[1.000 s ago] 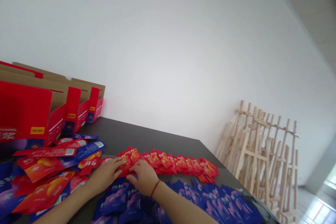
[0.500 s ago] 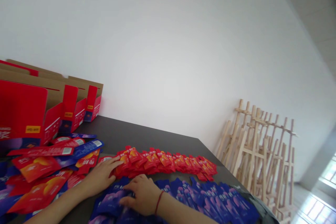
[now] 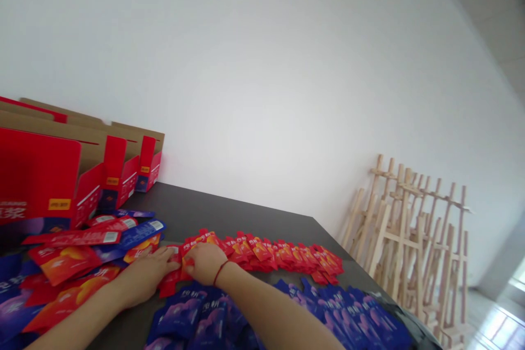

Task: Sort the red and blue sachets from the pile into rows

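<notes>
In the head view, the left hand (image 3: 143,276) is laid with fingers extended against the left end of a row of red pouches (image 3: 279,258), and the right hand (image 3: 204,263), a red string (image 3: 221,272) tied at its wrist, is curved over that same end. Neither is clenched; whether a pouch is pinched cannot be told. Light fingertip pressure is called for, as overlapped pouches are easily shifted. The row is shingled on a dark tabletop (image 3: 246,219). Blue-purple pouches (image 3: 205,320) are heaped in front of it, loose red-orange pouches (image 3: 69,262) and red cartons (image 3: 36,180) lie beyond its left end, and wooden easels (image 3: 404,229) lean beyond its right end.
</notes>
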Tool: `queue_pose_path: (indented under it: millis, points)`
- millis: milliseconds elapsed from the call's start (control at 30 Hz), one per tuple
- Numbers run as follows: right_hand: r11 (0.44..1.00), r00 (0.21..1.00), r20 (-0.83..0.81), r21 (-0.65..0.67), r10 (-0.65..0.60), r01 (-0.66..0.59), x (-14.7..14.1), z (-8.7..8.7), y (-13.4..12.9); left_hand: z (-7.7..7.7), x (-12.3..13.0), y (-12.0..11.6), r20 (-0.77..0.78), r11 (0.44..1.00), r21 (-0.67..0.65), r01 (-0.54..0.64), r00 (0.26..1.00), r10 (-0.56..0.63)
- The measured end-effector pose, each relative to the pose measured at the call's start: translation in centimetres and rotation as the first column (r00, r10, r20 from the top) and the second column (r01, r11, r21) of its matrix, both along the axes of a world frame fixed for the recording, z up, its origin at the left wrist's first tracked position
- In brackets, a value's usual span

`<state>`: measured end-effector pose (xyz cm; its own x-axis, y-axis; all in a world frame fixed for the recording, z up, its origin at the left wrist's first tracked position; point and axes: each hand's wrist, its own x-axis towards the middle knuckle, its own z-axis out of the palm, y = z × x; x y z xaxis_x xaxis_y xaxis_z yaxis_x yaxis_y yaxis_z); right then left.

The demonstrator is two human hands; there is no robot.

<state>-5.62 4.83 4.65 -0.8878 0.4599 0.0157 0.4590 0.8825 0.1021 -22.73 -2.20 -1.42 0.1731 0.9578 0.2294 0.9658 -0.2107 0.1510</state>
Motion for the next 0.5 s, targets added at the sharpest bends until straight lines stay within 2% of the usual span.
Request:
queue_pose_path:
  millis: [133,233,367,500]
  points:
    - [0.999,1.000,-0.001,0.034,0.017,-0.017,-0.5,-0.7,0.6,0.1,0.1,-0.2,-0.007,0.997,-0.068,0.036,0.999,-0.036]
    - [0.999,0.999,0.014,0.036,0.033,-0.033,0.0,-1.0,1.4,0.8,0.7,-0.7,-0.065,0.991,-0.135,0.005,0.998,-0.014]
    - [0.999,0.999,0.028,0.024,0.027,-0.028,1.0,-1.8,2.1,1.9,1.9,-1.2,-0.113,0.998,-0.063,0.004,0.993,-0.011]
    - [0.998,0.999,-0.036,0.060,0.004,-0.002,1.7,-2.9,2.0,2.1,1.8,-0.8,-0.069,0.999,-0.020,0.041,0.997,-0.042]
